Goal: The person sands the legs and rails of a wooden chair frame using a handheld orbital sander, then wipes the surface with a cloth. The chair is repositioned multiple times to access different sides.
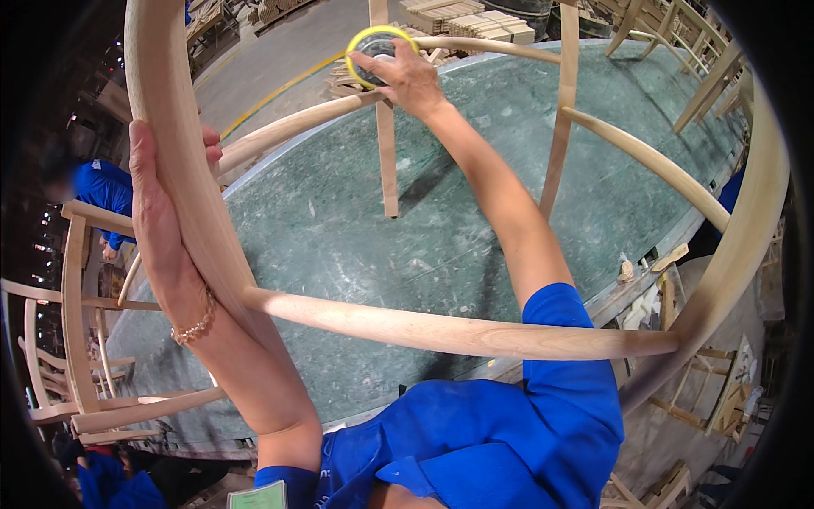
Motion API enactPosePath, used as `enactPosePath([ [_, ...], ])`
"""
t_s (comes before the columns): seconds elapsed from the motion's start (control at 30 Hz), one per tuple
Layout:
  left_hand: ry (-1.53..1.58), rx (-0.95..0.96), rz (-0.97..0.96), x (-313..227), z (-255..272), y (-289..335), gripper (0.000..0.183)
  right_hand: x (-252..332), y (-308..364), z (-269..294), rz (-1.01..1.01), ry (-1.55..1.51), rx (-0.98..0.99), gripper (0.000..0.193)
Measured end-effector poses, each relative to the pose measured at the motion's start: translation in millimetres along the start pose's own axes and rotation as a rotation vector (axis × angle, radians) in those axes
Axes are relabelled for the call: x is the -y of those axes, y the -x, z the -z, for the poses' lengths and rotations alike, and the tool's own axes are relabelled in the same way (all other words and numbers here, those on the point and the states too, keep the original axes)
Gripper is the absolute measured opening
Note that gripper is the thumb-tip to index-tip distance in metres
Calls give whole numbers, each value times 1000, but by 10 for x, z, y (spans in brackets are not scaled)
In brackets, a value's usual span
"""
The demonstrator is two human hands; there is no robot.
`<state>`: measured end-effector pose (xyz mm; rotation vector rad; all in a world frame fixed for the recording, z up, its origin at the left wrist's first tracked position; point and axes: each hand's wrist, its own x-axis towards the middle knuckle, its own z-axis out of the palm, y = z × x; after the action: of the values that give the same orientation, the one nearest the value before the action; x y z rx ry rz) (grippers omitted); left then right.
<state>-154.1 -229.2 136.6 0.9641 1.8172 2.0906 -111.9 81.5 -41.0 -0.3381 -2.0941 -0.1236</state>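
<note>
A pale, unpainted wooden chair frame (466,331) stands on a green worktop, its slender round rails joining thicker legs. My left hand (157,208) is wrapped round the thick leg (182,127) on the left, thumb on the near side and fingertips showing past its far edge. At the far side, my right hand (414,83) grips a round, yellow-rimmed sanding pad (371,42) with a dark face. The pad is up against the far upright (387,157), where two rails come in. Whether it presses on the wood cannot be made out.
The green worktop (339,246) spreads under the frame. More wooden chair frames stand at the left (76,322) and far right (712,85). Stacked wood strips (475,25) lie beyond the table. A co-worker in a blue sleeve (102,187) is at the left.
</note>
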Motion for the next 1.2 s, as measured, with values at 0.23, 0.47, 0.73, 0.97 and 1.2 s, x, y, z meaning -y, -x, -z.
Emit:
enactPosePath([
  [0.23,-15,-24,-7,-10,-31,2,55,-58,428,171,-143,74,-53,86],
  [0.47,34,125,-13,-25,30,-43,55,80,962,208,-245,19,86,82],
  [0.73,75,134,-9,14,91,-9,57,499,1081,-160,9,-93,206,90],
  [0.97,-33,23,-43,26,109,58,67,665,1224,-237,67,-183,101,83],
  [1.2,-55,32,-68,21,82,104,65,702,1505,-113,82,-225,168,87],
])
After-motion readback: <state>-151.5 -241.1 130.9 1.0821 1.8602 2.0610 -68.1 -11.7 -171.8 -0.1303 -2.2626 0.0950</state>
